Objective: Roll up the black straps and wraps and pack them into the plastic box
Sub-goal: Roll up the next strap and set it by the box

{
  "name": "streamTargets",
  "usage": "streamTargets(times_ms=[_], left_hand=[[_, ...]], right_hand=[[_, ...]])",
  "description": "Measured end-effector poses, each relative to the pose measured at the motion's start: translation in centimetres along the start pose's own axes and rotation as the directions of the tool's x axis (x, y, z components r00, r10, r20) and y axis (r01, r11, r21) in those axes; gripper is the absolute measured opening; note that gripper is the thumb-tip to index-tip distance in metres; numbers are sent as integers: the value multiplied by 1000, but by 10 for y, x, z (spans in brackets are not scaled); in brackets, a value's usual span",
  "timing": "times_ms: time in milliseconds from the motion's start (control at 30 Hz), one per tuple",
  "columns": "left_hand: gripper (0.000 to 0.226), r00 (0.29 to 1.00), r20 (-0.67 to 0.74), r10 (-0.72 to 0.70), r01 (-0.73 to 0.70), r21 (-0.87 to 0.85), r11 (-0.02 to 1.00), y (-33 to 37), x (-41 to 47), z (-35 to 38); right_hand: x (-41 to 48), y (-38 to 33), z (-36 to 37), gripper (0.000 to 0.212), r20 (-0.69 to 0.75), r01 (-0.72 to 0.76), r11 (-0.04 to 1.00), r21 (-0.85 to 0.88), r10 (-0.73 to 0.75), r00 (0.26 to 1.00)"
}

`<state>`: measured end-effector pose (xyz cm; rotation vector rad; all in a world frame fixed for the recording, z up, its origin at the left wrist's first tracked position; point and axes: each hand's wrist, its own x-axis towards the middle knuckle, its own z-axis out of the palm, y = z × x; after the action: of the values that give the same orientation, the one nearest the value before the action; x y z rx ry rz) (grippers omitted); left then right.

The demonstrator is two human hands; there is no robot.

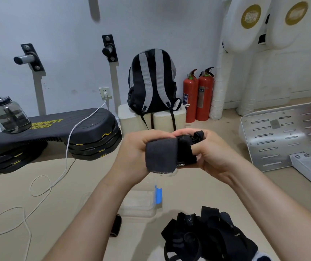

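Both my hands hold one black wrap in the air at mid-frame. My left hand grips its loose grey-black flap from the left. My right hand grips the rolled part, with a knotted loop sticking up above the fingers. Below them on the floor stands the clear plastic box with a blue latch; what is inside it is hidden by my forearm. A pile of black straps and wraps lies on the floor at the lower right.
A small dark rolled strap lies left of the box. A white cable loops over the floor. A black step platform with a water jug stands left, a backpack on a white block behind, a metal plate right.
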<state>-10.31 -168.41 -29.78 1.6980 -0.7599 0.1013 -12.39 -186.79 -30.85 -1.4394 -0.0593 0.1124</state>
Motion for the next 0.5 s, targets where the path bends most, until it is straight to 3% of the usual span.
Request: streamTargets(times_ms=[200, 300, 367, 500], left_hand=[[23, 994, -64, -86, 82, -72, 994, 2, 2, -4], [34, 999, -4, -45, 45, 118, 992, 5, 2, -6], [43, 999, -5, -43, 43, 157, 987, 6, 4, -4], [23, 989, -5, -151, 150, -84, 985, 10, -1, 0]], right_hand=[[-3, -4, 5, 54, 49, 73, 990, -121, -67, 997], [-3, -5, 5, 56, 66, 114, 975, -189, -103, 992], [-3, -7, 5, 59, 40, 125, 978, -168, -120, 992], [-5, -11, 5, 56, -3, 132, 988, -82, -133, 991]])
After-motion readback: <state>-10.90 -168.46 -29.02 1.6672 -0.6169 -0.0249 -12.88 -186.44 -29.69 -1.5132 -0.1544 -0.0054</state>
